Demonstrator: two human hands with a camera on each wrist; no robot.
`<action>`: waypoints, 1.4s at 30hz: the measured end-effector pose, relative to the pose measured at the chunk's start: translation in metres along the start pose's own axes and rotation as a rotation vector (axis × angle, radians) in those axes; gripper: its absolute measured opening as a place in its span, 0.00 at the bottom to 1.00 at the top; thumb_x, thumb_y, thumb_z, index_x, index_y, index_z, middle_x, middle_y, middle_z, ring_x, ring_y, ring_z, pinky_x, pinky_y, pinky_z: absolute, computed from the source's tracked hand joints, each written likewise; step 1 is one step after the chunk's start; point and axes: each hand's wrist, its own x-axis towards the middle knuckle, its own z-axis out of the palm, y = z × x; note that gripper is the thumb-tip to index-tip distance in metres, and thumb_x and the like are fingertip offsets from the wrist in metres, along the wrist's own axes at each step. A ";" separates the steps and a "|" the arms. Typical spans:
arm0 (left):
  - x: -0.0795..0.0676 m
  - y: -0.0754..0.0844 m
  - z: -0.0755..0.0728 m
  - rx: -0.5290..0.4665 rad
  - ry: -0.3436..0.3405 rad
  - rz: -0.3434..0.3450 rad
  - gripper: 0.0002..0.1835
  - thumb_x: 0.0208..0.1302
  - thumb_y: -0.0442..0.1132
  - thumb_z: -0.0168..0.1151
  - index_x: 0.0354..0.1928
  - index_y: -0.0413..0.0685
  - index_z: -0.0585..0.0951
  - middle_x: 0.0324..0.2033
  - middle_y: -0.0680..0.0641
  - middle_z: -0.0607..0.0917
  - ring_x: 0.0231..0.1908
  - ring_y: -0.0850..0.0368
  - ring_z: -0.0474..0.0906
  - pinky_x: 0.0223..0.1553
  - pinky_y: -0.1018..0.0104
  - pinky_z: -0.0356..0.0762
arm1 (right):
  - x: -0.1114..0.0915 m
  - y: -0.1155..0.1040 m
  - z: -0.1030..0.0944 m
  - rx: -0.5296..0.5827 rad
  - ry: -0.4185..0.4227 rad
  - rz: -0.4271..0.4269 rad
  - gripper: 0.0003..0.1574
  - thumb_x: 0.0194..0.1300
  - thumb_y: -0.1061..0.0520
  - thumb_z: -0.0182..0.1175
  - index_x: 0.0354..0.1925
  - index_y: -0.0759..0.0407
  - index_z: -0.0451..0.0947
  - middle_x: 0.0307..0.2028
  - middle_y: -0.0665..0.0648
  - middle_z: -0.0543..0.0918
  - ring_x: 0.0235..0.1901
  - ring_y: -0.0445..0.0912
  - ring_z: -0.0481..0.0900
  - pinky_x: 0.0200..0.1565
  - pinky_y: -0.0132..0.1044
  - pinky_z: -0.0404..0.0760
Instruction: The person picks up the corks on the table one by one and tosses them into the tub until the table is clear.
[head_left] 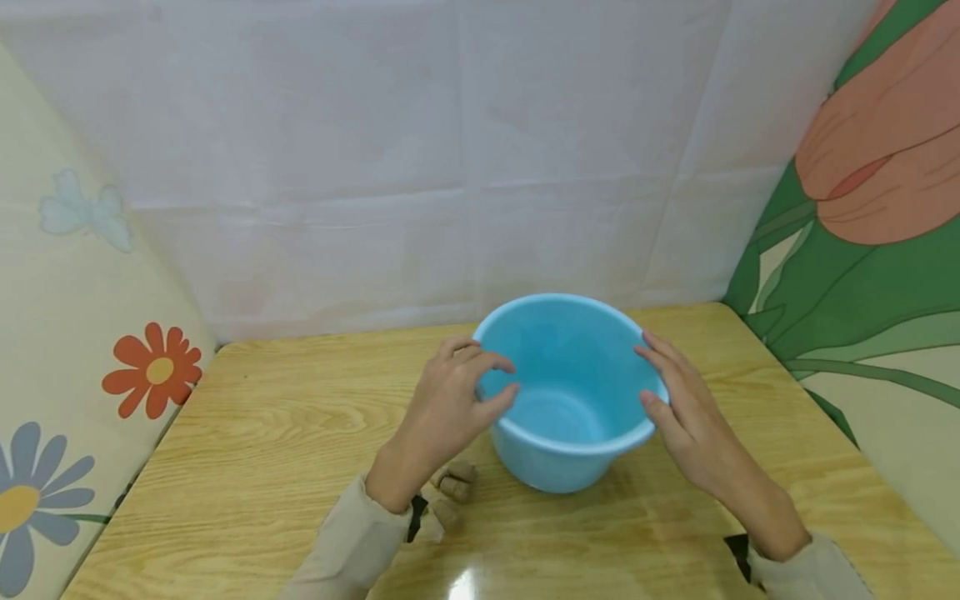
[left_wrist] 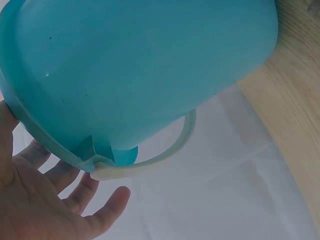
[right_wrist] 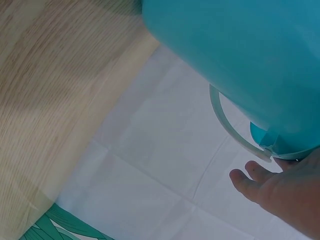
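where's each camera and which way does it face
Head: on the head, facing forward, down into the blue bucket; left hand, right hand and sleeves show.
Left wrist: on that wrist, facing the bucket's outside; its hand shows.
Right wrist: on that wrist, facing the bucket and table; its hand shows.
Both wrist views show the pale handle.
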 end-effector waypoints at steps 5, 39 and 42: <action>-0.001 -0.001 0.001 0.018 0.014 0.023 0.07 0.63 0.44 0.68 0.40 0.52 0.87 0.40 0.50 0.89 0.54 0.46 0.77 0.57 0.48 0.76 | 0.000 0.000 -0.001 0.003 0.000 0.002 0.31 0.74 0.61 0.48 0.73 0.61 0.60 0.76 0.63 0.54 0.74 0.66 0.52 0.64 0.71 0.55; -0.035 -0.042 -0.021 0.066 0.113 0.027 0.11 0.63 0.43 0.69 0.45 0.48 0.85 0.46 0.48 0.85 0.51 0.50 0.80 0.53 0.53 0.80 | 0.001 0.000 -0.003 0.028 -0.033 0.020 0.32 0.74 0.60 0.48 0.73 0.59 0.59 0.77 0.62 0.52 0.74 0.67 0.51 0.62 0.75 0.57; -0.039 -0.045 -0.020 0.072 0.095 0.006 0.11 0.62 0.43 0.70 0.44 0.48 0.85 0.45 0.48 0.85 0.51 0.48 0.80 0.53 0.52 0.80 | 0.001 0.000 -0.003 0.033 -0.034 0.018 0.32 0.74 0.60 0.48 0.73 0.59 0.59 0.77 0.63 0.52 0.74 0.66 0.51 0.62 0.74 0.56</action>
